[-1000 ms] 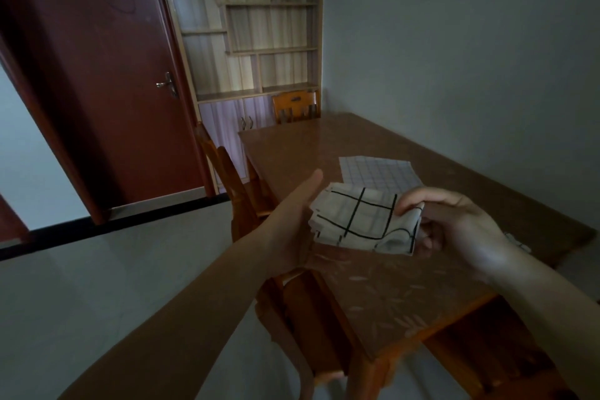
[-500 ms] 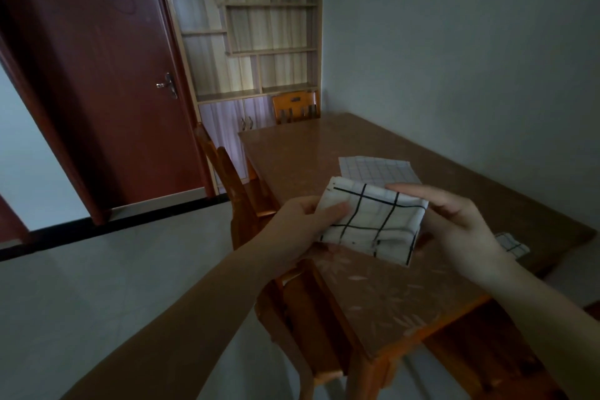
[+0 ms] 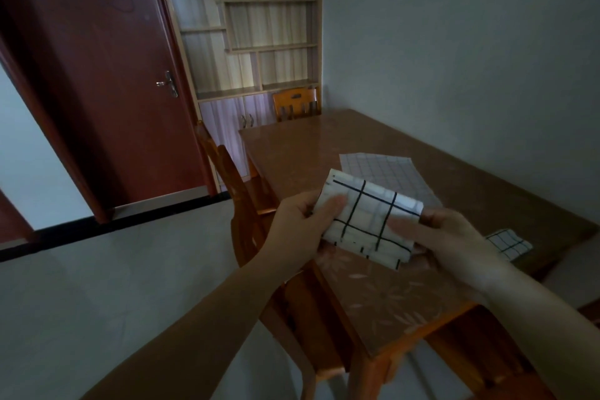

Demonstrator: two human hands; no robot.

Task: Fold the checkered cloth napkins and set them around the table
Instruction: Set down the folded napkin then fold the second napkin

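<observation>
A dark red door [image 3: 97,81] stands at the far left, beside a tall wooden shelf unit [image 3: 256,26] with low cupboard doors. A wooden chair [image 3: 240,198] sits tucked at the left edge of the brown, leaf-patterned bench [image 3: 383,308], and a second chair [image 3: 296,104] stands at its far end. Above the near corner of the bench, the left hand [image 3: 303,224] grips the left side of a folded white napkin with bold black checks [image 3: 370,221], thumb on top and fingers curled beneath. The napkin is held in the air, tilted, clear of the bench top. The right hand [image 3: 444,237] holds the napkin's right side, thumb laid across the top face and fingers curled at the edge behind. Farther back on the bench, a finely checked cloth [image 3: 386,172] lies spread flat. At the right edge of the bench, just beyond the right hand, another folded checkered napkin [image 3: 509,243] rests on the surface. A plain grey wall [image 3: 454,42] fills the right.
</observation>
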